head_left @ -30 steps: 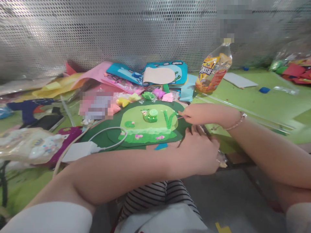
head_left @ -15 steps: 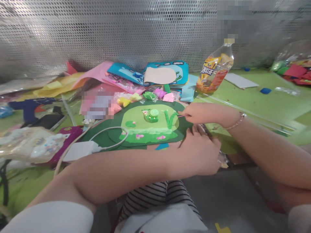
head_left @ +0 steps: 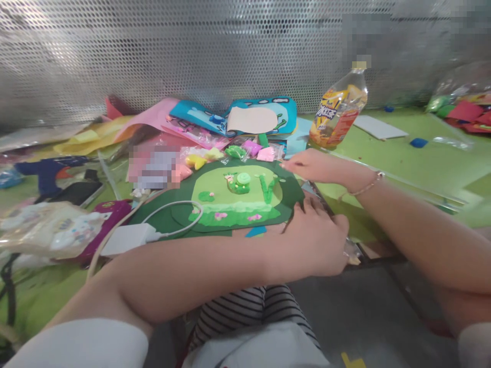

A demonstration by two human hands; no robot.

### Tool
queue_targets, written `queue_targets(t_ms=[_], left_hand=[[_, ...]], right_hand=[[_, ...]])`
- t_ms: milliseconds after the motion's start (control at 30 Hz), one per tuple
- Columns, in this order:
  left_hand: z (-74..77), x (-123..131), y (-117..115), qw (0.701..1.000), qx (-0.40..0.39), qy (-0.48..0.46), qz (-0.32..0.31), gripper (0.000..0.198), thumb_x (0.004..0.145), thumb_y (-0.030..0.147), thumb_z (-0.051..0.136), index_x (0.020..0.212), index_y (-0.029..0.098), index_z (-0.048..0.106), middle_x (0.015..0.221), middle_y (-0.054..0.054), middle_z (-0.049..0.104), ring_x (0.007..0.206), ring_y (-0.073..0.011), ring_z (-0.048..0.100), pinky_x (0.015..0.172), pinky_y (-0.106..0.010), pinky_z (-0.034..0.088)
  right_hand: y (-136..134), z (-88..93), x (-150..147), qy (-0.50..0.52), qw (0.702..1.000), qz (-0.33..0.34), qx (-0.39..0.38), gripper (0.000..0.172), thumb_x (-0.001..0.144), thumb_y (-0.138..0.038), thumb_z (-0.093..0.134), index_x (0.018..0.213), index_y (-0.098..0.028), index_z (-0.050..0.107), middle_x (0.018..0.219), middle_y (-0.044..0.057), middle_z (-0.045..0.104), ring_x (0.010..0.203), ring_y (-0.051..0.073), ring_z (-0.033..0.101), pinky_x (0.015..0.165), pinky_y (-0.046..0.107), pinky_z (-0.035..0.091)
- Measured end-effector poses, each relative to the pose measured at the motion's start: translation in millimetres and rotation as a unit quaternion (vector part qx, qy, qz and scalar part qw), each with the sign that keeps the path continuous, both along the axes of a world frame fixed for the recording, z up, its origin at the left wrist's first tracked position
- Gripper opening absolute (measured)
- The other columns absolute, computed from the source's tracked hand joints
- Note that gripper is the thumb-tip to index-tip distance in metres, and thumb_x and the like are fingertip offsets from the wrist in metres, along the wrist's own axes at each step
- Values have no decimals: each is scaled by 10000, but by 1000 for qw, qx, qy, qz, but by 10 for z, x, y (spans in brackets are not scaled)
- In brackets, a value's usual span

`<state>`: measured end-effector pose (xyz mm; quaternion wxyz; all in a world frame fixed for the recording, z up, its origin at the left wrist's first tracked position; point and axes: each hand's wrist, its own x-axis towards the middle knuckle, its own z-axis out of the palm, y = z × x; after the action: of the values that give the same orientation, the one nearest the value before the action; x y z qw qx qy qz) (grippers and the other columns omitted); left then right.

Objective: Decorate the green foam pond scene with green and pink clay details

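A green clay picture with a snail (head_left: 241, 182), a forked plant (head_left: 267, 188) and pink flowers lies on a dark green board (head_left: 295, 191). My left hand (head_left: 316, 236) rests with its fingers apart on the board's lower right edge. Just above it, my right hand (head_left: 316, 166) is closed in a pinch near the board's upper right edge, off the clay. A thin pinkish stick showed in its fingers a moment ago; now the fingers mostly hide it.
Small bags of coloured clay (head_left: 251, 148) line the board's far edge. A tilted drink bottle (head_left: 337, 112) stands behind my right hand. To the left are a white charger (head_left: 128, 237) with its cable, a clear pouch (head_left: 57, 227) and a blue glue gun (head_left: 48, 171).
My right hand has moved up and slightly away from the forked plant, and the stick's tip no longer shows. My left hand has stayed in place.
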<state>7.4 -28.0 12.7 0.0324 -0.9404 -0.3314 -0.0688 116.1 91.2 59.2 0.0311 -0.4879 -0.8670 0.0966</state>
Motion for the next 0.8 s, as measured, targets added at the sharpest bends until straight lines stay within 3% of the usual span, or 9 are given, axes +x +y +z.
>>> queue_targets(t_ms=[67,133,267,367,567,800], left_hand=[[7,-2,-11,1000,4,3,1,435,832,438,477,1072,75,450,1258,-355,430,1220,-446,392,897,-566,366],[31,-1,-25,1000,3,16,3,407,830,399,485,1071,73,445,1239,-357,447,1196,-444,422,880,-558,383],[107,10,-59,998,-2,58,18,391,824,347,495,1084,61,439,1250,-377,421,1193,-459,417,828,-519,431],[131,22,-81,996,4,88,23,412,832,335,483,1111,37,429,1207,-402,437,1132,-470,472,755,-492,467],[68,38,-84,995,35,86,26,429,812,318,478,1109,13,433,1117,-417,488,1010,-480,550,590,-423,492],[44,37,-82,995,54,75,23,413,799,329,468,1070,18,448,1095,-420,496,981,-500,554,572,-420,486]], right_hand=[[26,9,0,102,993,-58,-24,427,934,-374,243,926,-147,605,832,78,616,616,134,524,569,250,386],[30,11,-3,139,986,-81,-31,393,938,-373,228,898,-153,552,818,63,584,597,118,496,556,238,375],[2,10,-16,15,999,-49,5,228,880,-379,401,811,-176,479,735,31,549,618,129,459,552,243,323],[-1,-4,-22,-44,999,0,-2,267,878,-376,393,703,-180,439,675,23,525,592,123,433,544,249,300],[18,-56,-8,-91,993,65,-34,341,886,-401,362,653,-176,469,652,27,529,560,116,407,539,264,277],[62,-94,30,-99,989,102,-50,332,886,-388,371,660,-170,477,646,15,527,558,105,404,537,255,277]])
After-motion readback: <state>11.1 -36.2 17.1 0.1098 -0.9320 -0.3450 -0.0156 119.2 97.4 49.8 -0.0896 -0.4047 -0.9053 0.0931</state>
